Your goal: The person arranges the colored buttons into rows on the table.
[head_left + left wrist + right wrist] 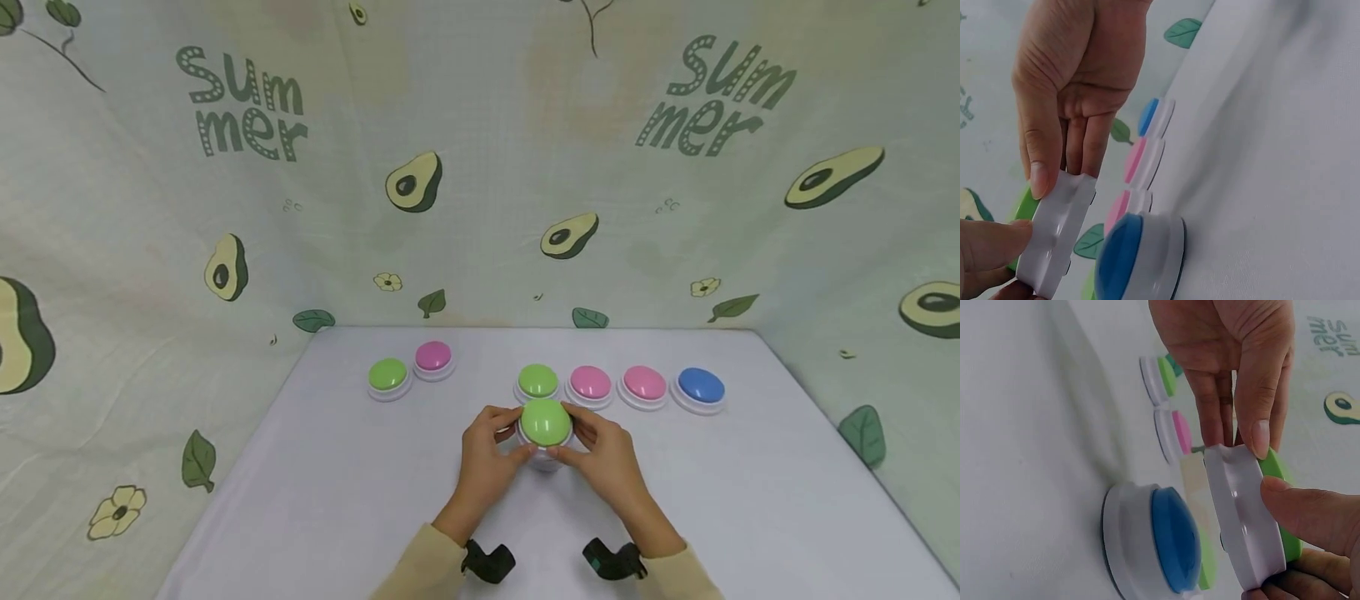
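Observation:
Both hands hold one green push button with a white base, raised above the tabletop. My left hand pinches its left side with thumb and fingers, while my right hand does the same on the right. In the left wrist view the button is tipped, its white base toward the table. Just below it a blue push button stands on the white table, a gap showing between the two. From the head, the held button hides most of this blue one, leaving part of its white base in sight.
Behind the hands runs a row: a green button, a pink button, another pink button and a blue button. At back left sit a green button and a pink button. A printed cloth surrounds the table.

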Demonstrator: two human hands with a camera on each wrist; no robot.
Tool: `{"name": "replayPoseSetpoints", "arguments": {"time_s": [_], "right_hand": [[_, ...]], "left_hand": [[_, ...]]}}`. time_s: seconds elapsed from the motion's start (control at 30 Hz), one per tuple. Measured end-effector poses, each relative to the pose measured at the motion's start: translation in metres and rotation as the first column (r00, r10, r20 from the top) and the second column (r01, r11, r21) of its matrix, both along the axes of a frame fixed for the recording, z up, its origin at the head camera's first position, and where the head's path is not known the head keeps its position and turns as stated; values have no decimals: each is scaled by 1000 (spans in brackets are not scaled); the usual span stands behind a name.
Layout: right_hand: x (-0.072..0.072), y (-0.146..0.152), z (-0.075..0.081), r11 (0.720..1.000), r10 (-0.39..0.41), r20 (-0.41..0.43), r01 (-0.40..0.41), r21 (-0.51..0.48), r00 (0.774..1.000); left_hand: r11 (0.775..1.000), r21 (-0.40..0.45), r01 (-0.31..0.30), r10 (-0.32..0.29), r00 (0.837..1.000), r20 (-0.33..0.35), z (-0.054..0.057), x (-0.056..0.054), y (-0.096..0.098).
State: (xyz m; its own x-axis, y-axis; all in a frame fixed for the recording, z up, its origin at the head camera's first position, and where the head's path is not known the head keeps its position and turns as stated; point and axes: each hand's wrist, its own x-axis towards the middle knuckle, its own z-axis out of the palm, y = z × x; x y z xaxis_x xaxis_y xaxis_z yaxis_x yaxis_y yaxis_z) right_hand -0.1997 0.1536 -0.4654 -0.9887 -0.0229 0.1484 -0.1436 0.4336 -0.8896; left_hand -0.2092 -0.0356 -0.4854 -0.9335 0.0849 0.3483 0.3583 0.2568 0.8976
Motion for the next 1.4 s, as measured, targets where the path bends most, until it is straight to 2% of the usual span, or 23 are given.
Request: {"name": "replayPoseSetpoints", "arguments": {"time_s": [0.3,0.63,0.87,1.13,1.4], "right_hand": [[6,28,1,1000,-29,33,29,10,999],[9,63,-3,997,-48,80,43,62,996],[8,78,-10,994,-61,94,52,92,994],[2,86,-27,991,-65,99,53,122,993],[-2,88,-39,989,-70,83,59,133,994]], "left_hand": [[996,47,73,-73,997,10,-3,3,29],[987,-4,161,-161,986,54,-1,17,62],[964,-38,264,-259,960,111,-2,25,79],[942,-159,295,-246,931,270,-10,28,91],[936,-147,320,-254,903,348,-15,28,95]]}}
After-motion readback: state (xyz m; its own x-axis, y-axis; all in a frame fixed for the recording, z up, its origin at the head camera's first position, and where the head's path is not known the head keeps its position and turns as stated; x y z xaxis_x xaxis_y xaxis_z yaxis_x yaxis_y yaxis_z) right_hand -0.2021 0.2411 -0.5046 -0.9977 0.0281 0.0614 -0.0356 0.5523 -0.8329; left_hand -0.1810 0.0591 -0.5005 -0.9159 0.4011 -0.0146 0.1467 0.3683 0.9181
